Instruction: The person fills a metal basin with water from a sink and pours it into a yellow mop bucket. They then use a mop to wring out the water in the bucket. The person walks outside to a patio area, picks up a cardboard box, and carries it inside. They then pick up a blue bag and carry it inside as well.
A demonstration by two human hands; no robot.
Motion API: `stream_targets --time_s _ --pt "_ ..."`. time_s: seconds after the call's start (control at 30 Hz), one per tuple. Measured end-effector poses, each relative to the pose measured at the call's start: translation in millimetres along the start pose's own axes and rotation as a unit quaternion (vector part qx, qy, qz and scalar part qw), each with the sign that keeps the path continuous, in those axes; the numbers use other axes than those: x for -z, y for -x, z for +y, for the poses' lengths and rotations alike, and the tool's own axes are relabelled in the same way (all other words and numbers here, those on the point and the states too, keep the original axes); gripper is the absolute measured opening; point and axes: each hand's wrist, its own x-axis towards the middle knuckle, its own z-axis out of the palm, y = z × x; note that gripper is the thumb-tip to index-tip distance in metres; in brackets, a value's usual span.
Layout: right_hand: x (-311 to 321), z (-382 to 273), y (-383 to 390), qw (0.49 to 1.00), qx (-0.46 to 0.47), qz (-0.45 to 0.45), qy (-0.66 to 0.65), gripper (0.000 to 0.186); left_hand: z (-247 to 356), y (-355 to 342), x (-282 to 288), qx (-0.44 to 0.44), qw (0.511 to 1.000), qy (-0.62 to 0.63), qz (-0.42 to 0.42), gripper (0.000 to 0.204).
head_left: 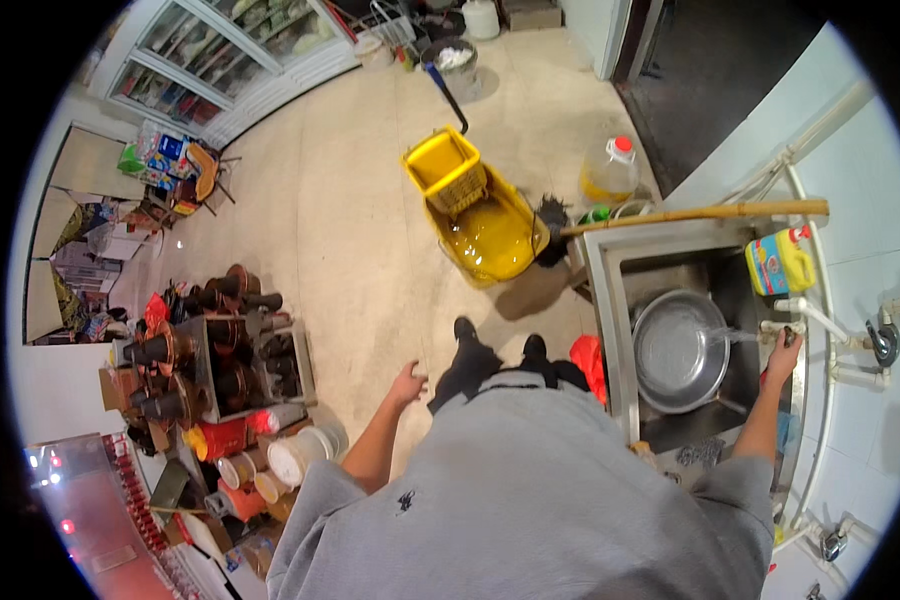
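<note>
My right hand (781,360) is closed on the tap (776,328) at the wall side of the sink. Water runs from its spout into a round metal basin (667,360), which sits inside the stainless steel sink (622,345). Some water stands in the basin. Beside the tap, a yellow detergent jug (778,262) with a red cap rests near the sink's far corner. My left hand (407,384) hangs over the floor on my left, fingers apart, holding nothing. Dark steel-wool-like scrubbers (701,453) lie at the sink's near end.
A yellow mop bucket (490,240) with a wringer (444,166) stands ahead on the tiled floor. A bamboo-handled mop (700,212) lies across the sink's far edge. Behind it is a clear jug (610,172). At left, a rack (210,365) holds dark-handled pots, beside several tubs (295,457).
</note>
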Motion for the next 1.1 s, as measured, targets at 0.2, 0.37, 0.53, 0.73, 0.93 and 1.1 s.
stream_targets --time_s 0.2,0.37,0.53,0.73,0.93,1.1 --pt "-6.0 -0.3 -5.2 1.0 -0.021 0.003 -0.006 0.04 3.7 -2.4 5.9 0.0 1.0 -0.022 -0.005 0.061" --pt "-10.6 14.9 -5.5 1.0 -0.022 -0.004 -0.011 0.041 4.9 0.8 3.7 -0.013 1.0 -0.003 0.002 0.06" --pt "-23.4 56.9 -19.4 0.997 0.039 0.061 -0.025 0.045 8.5 -0.1 0.8 -0.013 1.0 -0.011 -0.01 0.058" --pt "-32.9 59.0 -18.8 0.995 0.065 0.068 -0.013 0.043 -7.1 1.6 1.1 -0.007 1.0 -0.004 -0.002 0.058" --pt "-35.2 74.1 -28.0 0.997 0.05 0.057 -0.025 0.041 -9.4 5.2 -1.4 0.001 1.0 -0.004 0.002 0.056" --pt "-29.6 74.5 -26.9 0.996 0.055 0.063 -0.038 0.041 -4.6 7.8 -4.8 -0.004 1.0 0.004 -0.003 0.056"
